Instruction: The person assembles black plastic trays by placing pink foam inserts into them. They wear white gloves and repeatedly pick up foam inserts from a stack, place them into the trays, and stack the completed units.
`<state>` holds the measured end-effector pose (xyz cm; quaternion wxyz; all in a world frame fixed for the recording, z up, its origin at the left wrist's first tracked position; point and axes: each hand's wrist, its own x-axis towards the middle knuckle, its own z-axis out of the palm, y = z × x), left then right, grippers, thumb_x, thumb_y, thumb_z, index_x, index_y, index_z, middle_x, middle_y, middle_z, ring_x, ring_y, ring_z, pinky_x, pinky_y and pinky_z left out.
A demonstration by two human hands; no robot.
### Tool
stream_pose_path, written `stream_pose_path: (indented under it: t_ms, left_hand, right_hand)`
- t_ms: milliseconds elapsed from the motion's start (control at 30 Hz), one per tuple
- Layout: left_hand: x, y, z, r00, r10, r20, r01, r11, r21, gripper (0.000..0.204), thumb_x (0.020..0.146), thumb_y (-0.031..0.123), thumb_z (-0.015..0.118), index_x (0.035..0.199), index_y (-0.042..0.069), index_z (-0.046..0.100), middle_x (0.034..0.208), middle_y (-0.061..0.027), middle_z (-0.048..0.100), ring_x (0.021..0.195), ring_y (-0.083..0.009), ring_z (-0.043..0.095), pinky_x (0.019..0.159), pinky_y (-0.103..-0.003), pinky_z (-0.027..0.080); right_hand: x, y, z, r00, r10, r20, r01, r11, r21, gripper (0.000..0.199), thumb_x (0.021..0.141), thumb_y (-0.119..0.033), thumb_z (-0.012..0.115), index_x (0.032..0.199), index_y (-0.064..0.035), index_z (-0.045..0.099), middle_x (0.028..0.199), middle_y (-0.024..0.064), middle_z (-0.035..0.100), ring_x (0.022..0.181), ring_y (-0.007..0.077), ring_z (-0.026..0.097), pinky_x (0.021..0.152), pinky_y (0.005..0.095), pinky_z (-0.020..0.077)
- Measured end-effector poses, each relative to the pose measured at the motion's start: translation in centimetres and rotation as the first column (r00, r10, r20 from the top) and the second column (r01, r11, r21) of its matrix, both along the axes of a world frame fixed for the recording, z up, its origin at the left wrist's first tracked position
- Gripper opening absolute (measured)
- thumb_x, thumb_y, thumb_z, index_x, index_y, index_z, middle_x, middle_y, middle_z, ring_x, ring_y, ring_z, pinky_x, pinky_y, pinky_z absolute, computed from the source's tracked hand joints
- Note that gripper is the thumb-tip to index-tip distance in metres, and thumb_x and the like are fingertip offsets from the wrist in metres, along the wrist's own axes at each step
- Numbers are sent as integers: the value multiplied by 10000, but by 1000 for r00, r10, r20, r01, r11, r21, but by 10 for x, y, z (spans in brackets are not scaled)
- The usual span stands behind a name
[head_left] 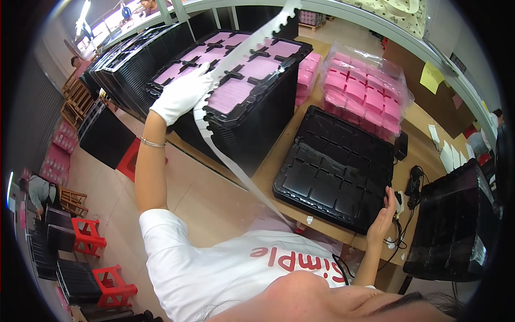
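Observation:
My left hand (185, 95), in a white glove, is closed on a long whitish strip (236, 53) with a notched edge. The strip rises past the hand toward the top and trails down toward my body. Behind that hand stands a tall stack of black compartment trays (252, 137), its top tray holding pink sheets (236, 94). In front of me a black tray (335, 169) with molded compartments lies on the brown table. My bare right hand (382, 217) rests against that tray's right edge, its fingers stretched out.
Bagged pink foam pieces (365, 86) sit behind the tray. More black trays stand at the right (453, 220) and far left (129, 59). Cables (413, 185) lie beside my right hand. A metal frame (354, 19) spans the table's far side. Red stools (88, 236) stand at left.

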<state>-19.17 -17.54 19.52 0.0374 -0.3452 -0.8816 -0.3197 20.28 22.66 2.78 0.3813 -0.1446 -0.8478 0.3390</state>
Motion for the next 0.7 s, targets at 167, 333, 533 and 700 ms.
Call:
stream_pose_path:
  t_ms: [167, 333, 533, 700]
  left_hand:
    - [-8, -10, 3, 978, 39, 206, -71, 986, 148, 654, 998, 341, 505, 1488, -20, 265, 945, -14, 661, 708, -60, 524, 646, -204, 466]
    - [-18, -11, 5, 999, 54, 9, -53, 998, -13, 600, 1003, 420, 460, 1434, 6, 398, 1231, -93, 619, 822, -111, 575, 772, -254, 484]
    - [-3, -15, -2, 975, 71, -210, -87, 994, -69, 521, 1011, 429, 415, 1346, 46, 527, 1191, -91, 647, 880, -138, 639, 847, -259, 484]
    - [31, -1, 25, 923, -61, 381, -151, 852, 502, 726, 997, 581, 321, 1304, -36, 548, 1035, -107, 691, 859, -164, 654, 892, -262, 469]
  right_hand:
    - [3, 5, 2, 1000, 17, -19, -17, 1000, -5, 578, 1043, -407, 265, 1426, 15, 363, 1433, 190, 426, 1368, 319, 348, 1113, 422, 288]
    - [0, -1, 9, 999, 14, -31, -12, 999, 53, 590, 1040, -419, 267, 1415, 24, 374, 1406, 198, 453, 1363, 326, 354, 1113, 424, 285]
    - [1, -2, 6, 999, 19, -34, -19, 1000, 19, 592, 1041, -419, 268, 1400, 38, 384, 1395, 209, 460, 1358, 327, 360, 1112, 425, 287]
    - [-13, -6, 13, 992, 84, -91, -85, 996, -6, 617, 1033, -453, 281, 1383, 38, 410, 1369, 201, 489, 1297, 304, 446, 1097, 404, 319]
